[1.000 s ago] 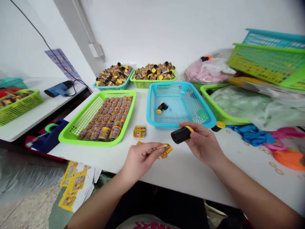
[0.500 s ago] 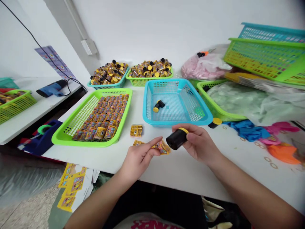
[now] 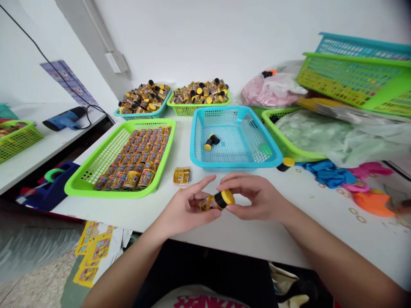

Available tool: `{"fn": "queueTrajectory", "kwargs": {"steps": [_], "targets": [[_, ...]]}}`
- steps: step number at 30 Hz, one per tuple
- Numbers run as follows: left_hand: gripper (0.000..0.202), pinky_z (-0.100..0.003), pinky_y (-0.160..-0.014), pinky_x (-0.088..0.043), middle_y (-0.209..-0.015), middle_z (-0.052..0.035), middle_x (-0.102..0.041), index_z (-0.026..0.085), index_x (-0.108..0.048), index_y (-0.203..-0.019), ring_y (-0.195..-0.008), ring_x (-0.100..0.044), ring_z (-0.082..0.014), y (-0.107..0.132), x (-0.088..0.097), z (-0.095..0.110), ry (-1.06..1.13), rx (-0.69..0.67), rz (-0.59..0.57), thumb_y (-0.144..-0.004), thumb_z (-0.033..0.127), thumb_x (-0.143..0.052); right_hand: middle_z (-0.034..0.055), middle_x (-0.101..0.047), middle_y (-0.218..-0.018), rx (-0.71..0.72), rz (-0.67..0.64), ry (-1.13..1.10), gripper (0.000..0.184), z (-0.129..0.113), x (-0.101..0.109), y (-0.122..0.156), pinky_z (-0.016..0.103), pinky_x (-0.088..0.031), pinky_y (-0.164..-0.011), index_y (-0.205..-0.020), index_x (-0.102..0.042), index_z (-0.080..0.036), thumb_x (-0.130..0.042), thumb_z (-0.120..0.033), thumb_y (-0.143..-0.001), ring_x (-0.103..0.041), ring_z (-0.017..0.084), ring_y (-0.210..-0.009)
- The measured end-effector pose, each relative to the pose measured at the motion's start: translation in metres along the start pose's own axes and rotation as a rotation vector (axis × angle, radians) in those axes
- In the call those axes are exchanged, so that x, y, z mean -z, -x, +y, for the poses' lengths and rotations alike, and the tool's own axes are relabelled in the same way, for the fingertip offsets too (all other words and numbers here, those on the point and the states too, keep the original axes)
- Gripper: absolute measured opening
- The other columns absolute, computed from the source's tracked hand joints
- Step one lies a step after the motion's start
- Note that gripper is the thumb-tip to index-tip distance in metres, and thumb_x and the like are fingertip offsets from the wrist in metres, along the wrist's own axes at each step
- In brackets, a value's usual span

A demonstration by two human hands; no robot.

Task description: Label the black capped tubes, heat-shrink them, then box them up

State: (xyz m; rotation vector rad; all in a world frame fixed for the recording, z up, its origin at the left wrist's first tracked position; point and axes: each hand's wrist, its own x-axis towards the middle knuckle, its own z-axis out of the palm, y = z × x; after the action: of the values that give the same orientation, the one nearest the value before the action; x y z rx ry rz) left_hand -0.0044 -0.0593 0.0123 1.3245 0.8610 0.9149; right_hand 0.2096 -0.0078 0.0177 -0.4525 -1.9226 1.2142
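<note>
Gripping left hand (image 3: 183,211): is curling half-closed around a printed yellow film sleeve (image 3: 207,204).
Right hand (image 3: 260,197): is pinching a yellow-capped black plastic cylinder (image 3: 221,199), fingers loosely bent.

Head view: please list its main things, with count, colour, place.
Sleeved plastic cylinder: one, black, yellow, between hands
Flat printed sleeve: at least one, yellow, table
Perforated plastic basket: one, blue, centre
Bare plastic cylinders: three, mostly black, in and beside basket
Perforated plastic tray with sleeved cylinders: one, lime, left
Heaped plastic baskets: two, blue, lime, back
Tilted plastic baskets: two, blue, lime, right
Translucent plastic bags: several, pale pink, green, right
Limp pieces: several, blue, pink, orange, right
Corded handheld tool: one, blue, far left
Plastic tape dispenser: one, navy, left
Left hand, right hand: two, bare, front
</note>
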Motion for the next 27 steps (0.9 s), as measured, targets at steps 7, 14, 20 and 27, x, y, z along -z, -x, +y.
{"fn": "queueTrajectory", "kwargs": {"steps": [7, 14, 20, 27], "targets": [[0.074, -0.027, -0.092, -0.053, -0.111, -0.0012, -0.074, 0.03, -0.038, -0.15, -0.097, -0.069, -0.0144, 0.0, 0.001, -0.003, -0.448, -0.138, 0.124, -0.083, 0.025, -0.07, 0.0012, -0.069, -0.07, -0.195, 0.149, 0.363, 0.023, 0.0, -0.011, -0.002, 0.023, -0.049, -0.05, -0.077, -0.071, -0.019, -0.078, -0.04, -0.076, -0.06, 0.012, -0.057], [0.096, -0.029, -0.091, -0.055, -0.101, -0.0027, -0.077, 0.026, -0.023, -0.156, -0.094, -0.072, -0.0165, -0.005, -0.007, -0.005, -0.219, -0.095, 0.347, -0.078, 0.034, -0.078, 0.0123, -0.07, -0.112, 0.253, 0.278, 0.744, 0.034, 0.002, -0.019, 0.005, 0.035, -0.059, -0.081, -0.12, -0.06, -0.018, -0.063, -0.035, -0.09, -0.07, 0.021, -0.094], [0.124, -0.026, -0.074, -0.059, -0.078, 0.0024, -0.077, 0.025, 0.015, -0.156, -0.069, -0.07, -0.0114, -0.009, -0.023, 0.009, 0.074, -0.128, 0.354, -0.075, 0.024, -0.079, 0.0148, -0.063, -0.115, 0.434, 0.291, 0.968, 0.064, 0.007, -0.043, 0.006, 0.041, -0.058, -0.091, -0.146, -0.037, -0.016, -0.062, -0.015, -0.087, -0.062, 0.026, -0.11], [0.121, -0.033, -0.085, -0.06, -0.095, -0.0022, -0.078, 0.027, 0.016, -0.156, -0.082, -0.073, -0.016, -0.008, -0.027, 0.002, -0.154, -0.157, 0.447, -0.078, 0.03, -0.077, 0.0131, -0.063, -0.103, 0.466, 0.268, 1.136, 0.058, 0.005, -0.041, 0.007, 0.051, -0.053, -0.1, -0.142, -0.041, -0.015, -0.064, -0.022, -0.089, -0.061, 0.028, -0.101]]}}
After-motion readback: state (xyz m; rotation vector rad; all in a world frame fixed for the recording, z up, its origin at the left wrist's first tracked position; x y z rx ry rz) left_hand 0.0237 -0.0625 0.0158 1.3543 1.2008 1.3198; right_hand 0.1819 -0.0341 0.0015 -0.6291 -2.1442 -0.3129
